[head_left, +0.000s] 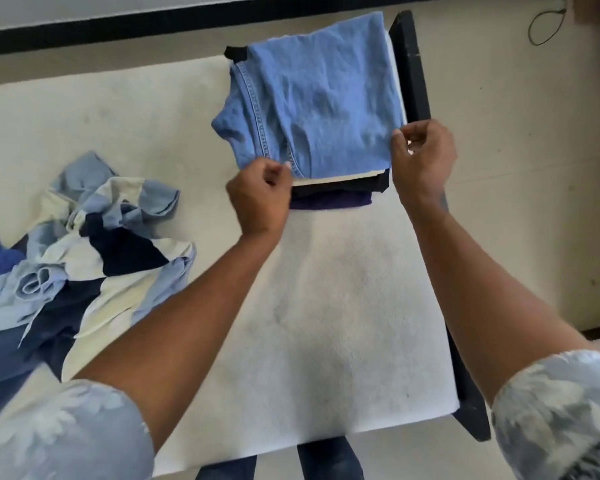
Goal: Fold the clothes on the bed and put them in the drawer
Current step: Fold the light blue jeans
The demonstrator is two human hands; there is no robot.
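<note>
Bright, even light washes the white fleecy bed cover (326, 306), leaving only faint, soft-edged shadows; wide-angle distortion curves the black wall stripe (118, 29), and overall detail looks soft, slightly smeared

On white bed (326, 299) with dark frame (411, 71): folded clothes stack (326, 98) at far right, crumpled clothes heap (94, 258) at left.

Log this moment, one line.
left hand, right hand: pinch light blue denim garment | atop dark folded stack | unfolded striped pile beside
</note>
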